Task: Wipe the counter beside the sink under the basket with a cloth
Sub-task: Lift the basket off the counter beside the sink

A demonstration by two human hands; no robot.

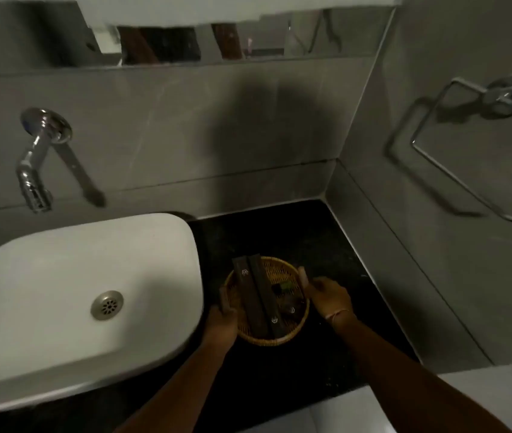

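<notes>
A round woven basket (283,338) sits on the black counter (279,232) to the right of the white sink (61,307). Two long dark boxes (256,295) and small dark packets lie inside it. My left hand (222,317) grips the basket's left rim. On the right rim, my right hand (329,295) holds on with the thumb up. I see no cloth in view. Whether the basket rests on the counter or is lifted, I cannot tell.
A chrome tap (37,157) juts from the grey tiled wall over the sink. A metal towel ring (467,151) hangs on the right wall. The counter ends at the right wall and at the front edge, with a white surface (358,414) below.
</notes>
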